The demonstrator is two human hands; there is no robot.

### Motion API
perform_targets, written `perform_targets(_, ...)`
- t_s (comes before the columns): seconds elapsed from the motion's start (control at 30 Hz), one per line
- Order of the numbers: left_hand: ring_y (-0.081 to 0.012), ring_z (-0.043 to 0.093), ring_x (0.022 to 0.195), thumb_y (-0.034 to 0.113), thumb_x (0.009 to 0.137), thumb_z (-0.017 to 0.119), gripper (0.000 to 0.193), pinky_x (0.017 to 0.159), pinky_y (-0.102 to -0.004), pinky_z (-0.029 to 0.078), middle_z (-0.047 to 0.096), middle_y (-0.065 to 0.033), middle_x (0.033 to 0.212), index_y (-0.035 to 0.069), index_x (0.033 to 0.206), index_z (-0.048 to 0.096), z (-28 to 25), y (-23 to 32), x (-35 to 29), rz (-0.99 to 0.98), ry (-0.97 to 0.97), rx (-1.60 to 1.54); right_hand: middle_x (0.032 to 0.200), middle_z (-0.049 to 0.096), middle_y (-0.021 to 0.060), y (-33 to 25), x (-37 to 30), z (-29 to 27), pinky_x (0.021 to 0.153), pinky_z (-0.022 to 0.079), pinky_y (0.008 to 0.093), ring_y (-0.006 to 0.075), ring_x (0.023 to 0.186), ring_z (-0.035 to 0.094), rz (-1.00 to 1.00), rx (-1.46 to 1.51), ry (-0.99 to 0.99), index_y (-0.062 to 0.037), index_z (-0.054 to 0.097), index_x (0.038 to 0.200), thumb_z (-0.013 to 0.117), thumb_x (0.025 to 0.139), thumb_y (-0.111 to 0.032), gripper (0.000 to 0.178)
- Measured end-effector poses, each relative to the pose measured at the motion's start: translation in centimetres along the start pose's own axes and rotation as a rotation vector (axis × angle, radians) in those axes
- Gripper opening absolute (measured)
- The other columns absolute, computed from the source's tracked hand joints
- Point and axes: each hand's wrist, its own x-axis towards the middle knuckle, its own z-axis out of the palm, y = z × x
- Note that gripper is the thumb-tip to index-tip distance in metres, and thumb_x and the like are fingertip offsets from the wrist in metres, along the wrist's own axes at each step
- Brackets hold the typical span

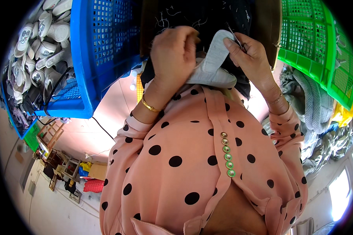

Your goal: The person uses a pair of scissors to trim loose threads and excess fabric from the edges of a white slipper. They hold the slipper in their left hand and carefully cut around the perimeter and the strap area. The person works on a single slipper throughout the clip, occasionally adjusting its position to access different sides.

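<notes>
A white shoe upper (213,76) lies in my lap, with its long padded flap standing up. My right hand (249,55) is closed, its thumb pressing the flap's edge. A thin metal tool with a pointed blade, seemingly thread snips (240,42), sticks out of the same hand. My left hand (174,55) is raised at the left end of the upper, slightly blurred, fingers curled in. What those fingers hold, if anything, is hidden. Loose white threads (168,15) cling to the dark cloth (219,15) beyond my hands.
At the left stands a blue plastic crate (80,51), beside a heap of white shoe uppers (47,51). A green crate (308,39) is at the right, above grey shoe pieces (310,98). A dark cable (104,129) hangs by the blue crate. Wooden stools (68,168) stand behind on the left.
</notes>
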Motion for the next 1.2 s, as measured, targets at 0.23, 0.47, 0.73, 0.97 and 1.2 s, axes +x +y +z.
perform_targets(0.23, -0.0247, 0.063, 0.088, 0.02, 0.079, 0.074, 0.023, 0.077, -0.0354, 0.048, 0.07, -0.0059, 0.088, 0.007, 0.099, 0.072, -1.3, 0.9, 0.5, -0.011, -0.047, -0.224, 0.059, 0.048, -0.0013, 0.1, 0.0, 0.1, 0.049, 0.037, 0.0206, 0.0025, 0.055, 0.041, -0.007, -0.027, 0.003, 0.0033, 0.063, 0.095, 0.065, 0.095, -0.024, 0.028)
perform_targets(0.47, -0.0191, 0.063, 0.067, 0.019, 0.085, 0.07, 0.018, 0.066, -0.0325, 0.05, 0.069, -0.0075, 0.075, 0.003, 0.094, 0.073, -1.3, 2.4, 0.6, -0.2, -0.204, -0.387, 0.059, 0.05, 0.0006, 0.1, 0.2, 0.3, 0.049, 0.038, 0.0213, 0.0036, 0.055, 0.042, -0.135, -0.186, 0.04, 0.0027, 0.063, 0.094, 0.065, 0.095, -0.024, 0.027)
perform_targets(0.73, -0.0077, 0.063, 0.082, 0.011, 0.094, 0.064, 0.023, 0.072, -0.0192, 0.051, 0.069, -0.0048, 0.092, -0.004, 0.111, 0.067, -2.0, 2.1, 0.4, -0.552, -0.447, -0.859, 0.058, 0.049, -0.0013, 0.2, 0.6, 0.0, 0.048, 0.038, 0.0199, 0.0021, 0.054, 0.045, -0.055, -0.036, 0.007, 0.0001, 0.062, 0.094, 0.063, 0.096, -0.029, 0.03)
perform_targets(0.97, -0.0082, 0.064, 0.083, 0.011, 0.092, 0.066, 0.025, 0.076, -0.0199, 0.052, 0.07, -0.0061, 0.095, -0.003, 0.113, 0.067, -1.5, 1.7, 0.5, -0.714, -0.462, -0.949, 0.058, 0.056, 0.0003, -0.7, 0.4, -1.2, 0.046, 0.044, 0.0277, 0.0167, 0.051, 0.057, -0.651, -0.85, 0.26, -0.0098, 0.056, 0.08, 0.071, 0.082, -0.044, 0.037)
perform_targets(1.2, -0.0084, 0.063, 0.079, 0.01, 0.09, 0.069, 0.022, 0.073, -0.0197, 0.051, 0.07, -0.0061, 0.09, -0.003, 0.107, 0.07, -1.4, 1.8, 0.4, -0.773, -0.398, -1.097, 0.051, 0.046, -0.0012, -0.6, 0.2, -1.3, 0.045, 0.043, 0.0276, 0.0156, 0.048, 0.055, -0.71, -1.264, 0.202, -0.0141, 0.049, 0.071, 0.066, 0.082, -0.052, 0.044)
